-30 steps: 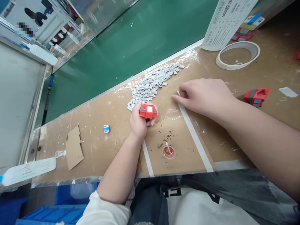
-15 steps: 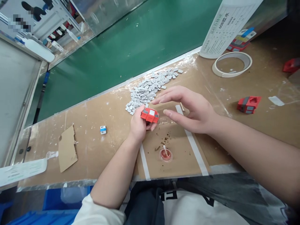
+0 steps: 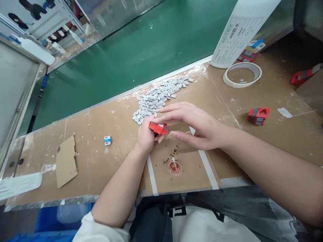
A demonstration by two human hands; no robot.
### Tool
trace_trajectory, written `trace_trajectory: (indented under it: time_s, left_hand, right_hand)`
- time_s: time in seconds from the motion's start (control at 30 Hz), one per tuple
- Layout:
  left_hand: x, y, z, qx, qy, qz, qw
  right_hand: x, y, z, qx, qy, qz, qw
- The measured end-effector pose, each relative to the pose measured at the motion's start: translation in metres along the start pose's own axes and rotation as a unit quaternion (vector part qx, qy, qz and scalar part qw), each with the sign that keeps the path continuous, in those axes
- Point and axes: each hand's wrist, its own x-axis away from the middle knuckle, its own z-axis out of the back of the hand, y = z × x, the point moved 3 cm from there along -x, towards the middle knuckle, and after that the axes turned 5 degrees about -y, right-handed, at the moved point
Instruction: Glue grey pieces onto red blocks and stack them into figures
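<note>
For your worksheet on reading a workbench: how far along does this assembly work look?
Done, it seems: one red part lies set aside on the bench. In hand: the left hand grips another red piece, with the right hand open beside it. Left: a large pile of grey chips remains, so plenty appears undone.

Printed Chinese characters and what looks like the number "608" run along the label of a large white container [image 3: 237, 32] standing at the far edge of the workbench, seen upside down and at an angle; the finer lines of print beneath them are too small to read. White block lettering shows on the dark garment [image 3: 176, 211] at the bottom edge, cut off by folds and not legible.
</note>
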Motion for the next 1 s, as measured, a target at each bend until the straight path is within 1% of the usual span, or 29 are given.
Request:
trace_trajectory:
  time_s: [0.03,0.1,0.2,0.3,0.43,0.53,0.6,0.8,0.9,1.0]
  left_hand:
    - [-0.001,0.0,0.0,0.001,-0.007,0.005,1.0]
    - [-0.002,-0.001,0.0,0.004,-0.035,0.018,0.999]
    - [-0.005,0.002,0.0,0.013,-0.067,0.022,0.997]
    - [-0.006,0.003,0.002,0.022,-0.061,0.011,0.998]
    - [-0.007,0.002,0.002,0.034,-0.069,0.005,0.997]
    - [-0.007,0.002,0.0,0.05,-0.067,-0.002,0.996]
    - [-0.007,0.004,-0.002,0.066,-0.078,-0.016,0.995]
    - [-0.009,0.006,-0.004,0.11,-0.124,-0.031,0.986]
    - [-0.01,0.006,-0.001,0.119,-0.131,-0.042,0.983]
    - [-0.009,0.005,-0.001,0.113,-0.133,-0.053,0.983]
  right_hand:
    - [0.0,0.001,0.001,0.022,0.005,0.002,1.0]
    - [0.001,0.003,0.005,0.072,0.037,-0.005,0.997]
    - [0.002,0.005,0.013,0.12,0.104,-0.055,0.986]
    - [0.001,0.005,0.016,0.112,0.136,-0.102,0.979]
    - [0.0,0.007,0.018,0.097,0.184,-0.133,0.969]
    - [0.003,0.013,0.019,0.083,0.208,-0.183,0.957]
    - [0.004,0.016,0.018,0.074,0.202,-0.191,0.958]
    - [0.003,0.016,0.01,0.056,0.127,-0.139,0.98]
    - [0.002,0.016,0.007,0.012,0.094,-0.128,0.987]
    - [0.0,0.015,0.002,-0.035,0.054,-0.102,0.993]
